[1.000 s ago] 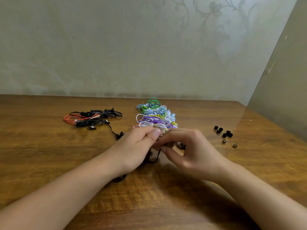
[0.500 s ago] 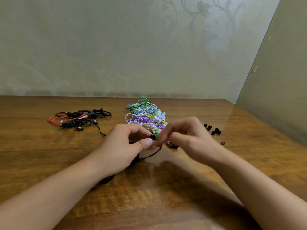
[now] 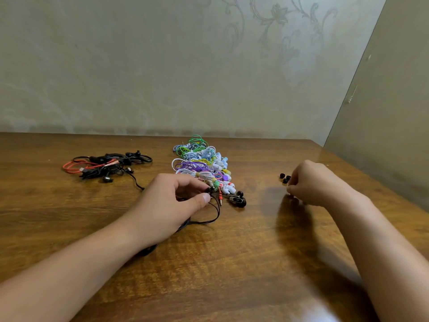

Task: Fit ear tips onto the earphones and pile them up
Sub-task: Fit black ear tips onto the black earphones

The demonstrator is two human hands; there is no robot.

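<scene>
My left hand (image 3: 171, 201) pinches a black earbud (image 3: 211, 189) between thumb and forefinger, and its thin black cable (image 3: 214, 216) loops on the table and runs back under my wrist. The pair's other black earbud (image 3: 238, 200) lies just right of that hand. My right hand (image 3: 318, 182) is over at the right, fingers curled down with the tips bunched on the table beside the loose black ear tips (image 3: 285, 178). Whether it holds a tip is hidden by the fingers.
A pile of colourful coiled earphones (image 3: 200, 162) lies at the table's middle, just beyond my left hand. A tangle of black and red earphones (image 3: 104, 167) sits at the back left. The wooden table (image 3: 232, 263) ends at walls behind and to the right.
My right hand has left the earbud and moved right to the loose ear tips. My left hand stays in place, holding the black earbud.
</scene>
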